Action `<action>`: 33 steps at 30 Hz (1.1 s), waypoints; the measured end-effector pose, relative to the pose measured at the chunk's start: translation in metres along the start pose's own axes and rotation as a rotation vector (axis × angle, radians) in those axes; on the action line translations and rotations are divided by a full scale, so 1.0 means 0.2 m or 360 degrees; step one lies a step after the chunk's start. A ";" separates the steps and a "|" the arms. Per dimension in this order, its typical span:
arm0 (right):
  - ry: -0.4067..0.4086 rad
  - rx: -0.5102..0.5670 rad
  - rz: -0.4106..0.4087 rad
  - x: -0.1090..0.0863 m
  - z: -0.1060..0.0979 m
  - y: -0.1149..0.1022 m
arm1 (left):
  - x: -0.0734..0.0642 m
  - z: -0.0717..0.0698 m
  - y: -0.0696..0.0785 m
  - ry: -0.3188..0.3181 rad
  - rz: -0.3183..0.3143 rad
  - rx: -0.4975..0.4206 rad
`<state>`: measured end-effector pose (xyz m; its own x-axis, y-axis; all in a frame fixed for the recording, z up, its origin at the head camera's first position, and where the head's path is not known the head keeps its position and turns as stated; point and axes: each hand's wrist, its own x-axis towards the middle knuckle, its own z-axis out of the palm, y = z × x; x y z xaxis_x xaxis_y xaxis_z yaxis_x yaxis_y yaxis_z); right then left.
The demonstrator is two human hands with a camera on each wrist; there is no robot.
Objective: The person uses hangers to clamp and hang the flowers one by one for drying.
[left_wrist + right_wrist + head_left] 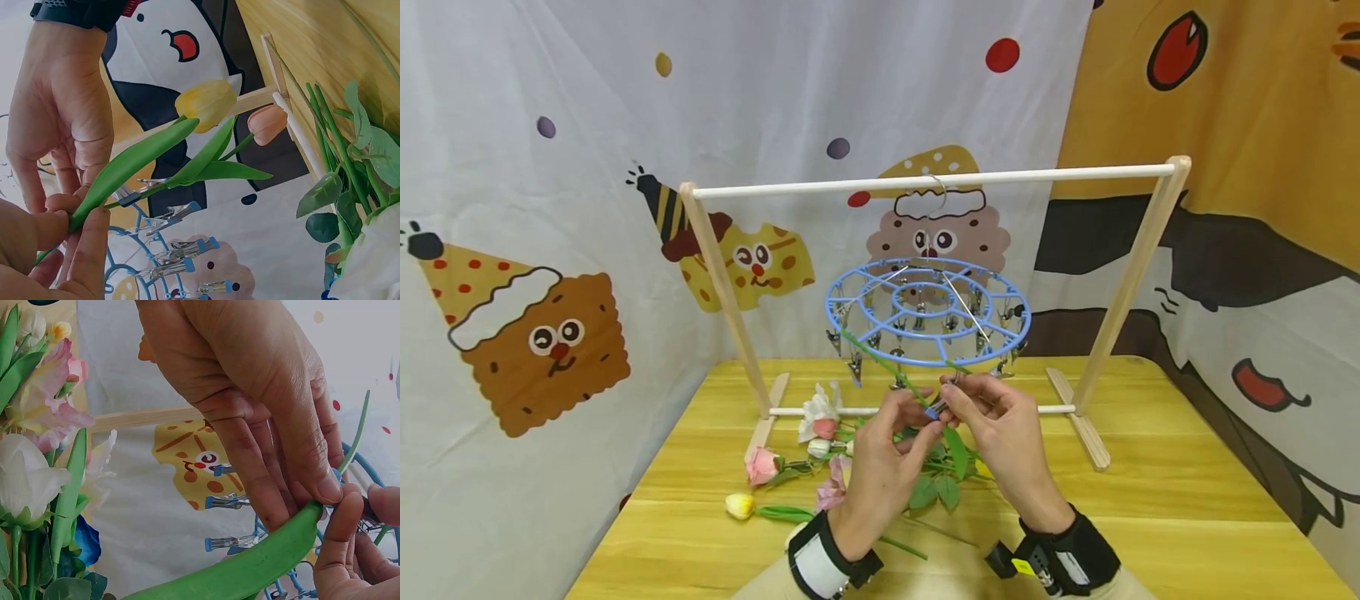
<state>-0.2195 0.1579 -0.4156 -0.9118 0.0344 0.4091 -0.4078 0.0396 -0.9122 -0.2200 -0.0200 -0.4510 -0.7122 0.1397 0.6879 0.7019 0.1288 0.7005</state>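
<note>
My left hand (887, 467) pinches the green stem (891, 371) of an artificial tulip spray just under the drying rack. The spray hangs head down, with a yellow tulip (206, 105), a peach tulip (267, 124) and long green leaves (250, 562). My right hand (1003, 429) meets the left and pinches a metal clip with a blue tip (934, 411) at the stem. Fingers partly hide where clip and stem meet. Above both hands hangs the round blue clip rack (928, 362), with several metal clips around its rings.
A wooden stand with a white bar (790, 187) holds the rack by a hook. Below lie several artificial flowers, among them a pink rose (763, 466), a yellow tulip (740, 506) and a white flower (818, 412), on the wooden table (1157, 517). A patterned cloth (760, 100) hangs behind.
</note>
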 end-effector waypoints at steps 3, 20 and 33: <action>-0.0010 0.0004 0.0005 -0.01 0.00 0.00 | -0.01 -0.01 0.00 -0.0014 -0.0014 0.0021; -0.0029 -0.0089 -0.0015 -0.02 -0.04 -0.01 | -0.05 -0.10 0.00 -0.0139 -0.0018 0.0174; -0.0014 -0.0085 0.0051 -0.02 -0.13 0.03 | -0.12 -0.27 -0.13 -0.0379 -0.0056 0.0497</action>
<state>-0.2167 0.1843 -0.4220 -0.9250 0.0275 0.3791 -0.3753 0.0915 -0.9224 -0.2216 -0.0795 -0.4746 -0.7394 0.3490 0.5757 0.6724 0.4247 0.6062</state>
